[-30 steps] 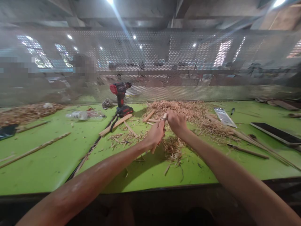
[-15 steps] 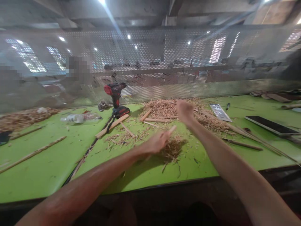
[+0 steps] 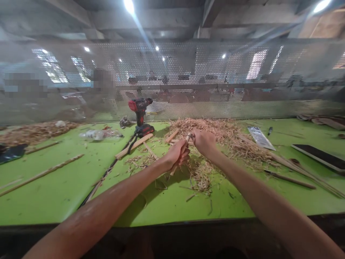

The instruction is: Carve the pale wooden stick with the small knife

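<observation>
My left hand [image 3: 176, 155] is closed around a short pale wooden stick [image 3: 188, 137], whose top end sticks out above the fingers and lower end below. My right hand [image 3: 204, 141] is closed at the top of the stick, its fingertips close to my left hand. A thin dark edge or strip shows between the right fingers and the stick; I cannot make out what it is. Below both hands, a small heap of wood shavings [image 3: 202, 178] lies on the green tabletop [image 3: 172, 207].
A red-and-black cordless drill [image 3: 140, 117] stands beyond a flat wood strip [image 3: 134, 145]. A large shavings pile [image 3: 215, 126] spreads at the back. To the right lie a slim dark-tipped tool [image 3: 289, 179], a phone-like slab [image 3: 320, 156] and a plastic packet [image 3: 261, 137]. Perforated panel [image 3: 172, 108] behind.
My right hand has come in from above the far shavings pile to the stick's top end. My left hand keeps hold of the stick. The view has shifted slightly.
</observation>
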